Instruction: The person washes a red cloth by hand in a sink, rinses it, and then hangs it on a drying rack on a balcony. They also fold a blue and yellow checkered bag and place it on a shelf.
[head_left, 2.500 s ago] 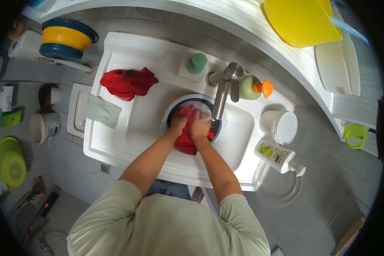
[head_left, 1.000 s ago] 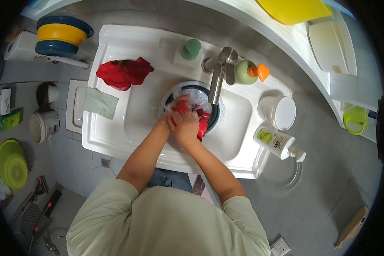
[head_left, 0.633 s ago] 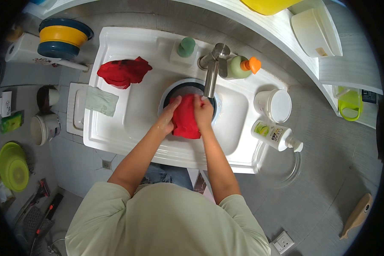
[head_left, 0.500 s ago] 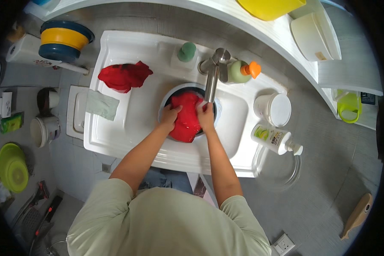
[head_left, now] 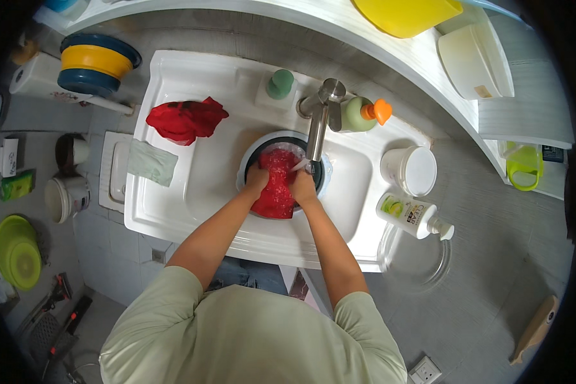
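A wet red cloth (head_left: 276, 189) lies partly in the water of a round basin (head_left: 242, 168), its near end over the basin's front rim. My left hand (head_left: 256, 178) grips the cloth's left side, fingers dipping inside the basin. On the opposite side my right hand (head_left: 303, 187) holds the cloth's right edge close under the metal faucet (head_left: 317, 131); its fingertips are partly hidden. Water runs from the spout beside my right hand, and froth shows at the cloth's far end. The basin stands in a white sink (head_left: 211, 173).
Another red cloth (head_left: 187, 120) rests on the sink's left ledge, above a pale green cloth (head_left: 152, 163). Behind the faucet stands a green pump bottle (head_left: 358, 115). A white tub (head_left: 408, 168) and a white pump bottle (head_left: 406, 215) are at right. A white shelf (head_left: 288, 19) arches across the far side.
Both hands have moved down and slightly nearer me, lowering the red cloth deeper into the basin. More froth and splashing water show around its far end.
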Available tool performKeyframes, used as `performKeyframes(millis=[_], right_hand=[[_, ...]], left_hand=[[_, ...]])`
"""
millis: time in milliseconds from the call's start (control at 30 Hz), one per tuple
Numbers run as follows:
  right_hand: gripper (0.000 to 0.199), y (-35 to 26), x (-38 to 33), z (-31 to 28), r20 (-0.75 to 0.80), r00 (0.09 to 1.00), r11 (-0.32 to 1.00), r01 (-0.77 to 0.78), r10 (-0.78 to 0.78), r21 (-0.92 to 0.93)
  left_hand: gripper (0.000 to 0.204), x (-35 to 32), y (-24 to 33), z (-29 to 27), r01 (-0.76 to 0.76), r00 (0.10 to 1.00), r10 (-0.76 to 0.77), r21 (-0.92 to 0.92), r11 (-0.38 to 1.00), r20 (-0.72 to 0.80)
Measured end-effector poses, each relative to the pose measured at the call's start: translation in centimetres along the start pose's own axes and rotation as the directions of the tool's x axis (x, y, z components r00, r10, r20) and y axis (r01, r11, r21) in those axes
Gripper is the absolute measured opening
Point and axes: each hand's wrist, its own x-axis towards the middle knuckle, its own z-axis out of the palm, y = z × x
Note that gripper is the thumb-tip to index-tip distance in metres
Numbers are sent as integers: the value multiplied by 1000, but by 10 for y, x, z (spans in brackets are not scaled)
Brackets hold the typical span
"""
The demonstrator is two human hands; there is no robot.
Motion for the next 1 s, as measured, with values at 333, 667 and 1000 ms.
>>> performKeyframes(millis=[333, 667, 1000], right_hand=[[34, -106, -67, -172, -595, 754, 922, 384, -277, 57], [50, -120, -45, -181, -363, 772, 825, 349, -522, -444], [21, -52, -88, -161, -349, 925, 842, 66, 149, 536]], left_hand=[[56, -3, -13, -12, -144, 989, 145, 168, 975, 7], [51, -18, 44, -17, -759, 633, 675, 479, 442, 379], [42, 25, 68, 8, -680, 723, 56, 697, 226, 688]])
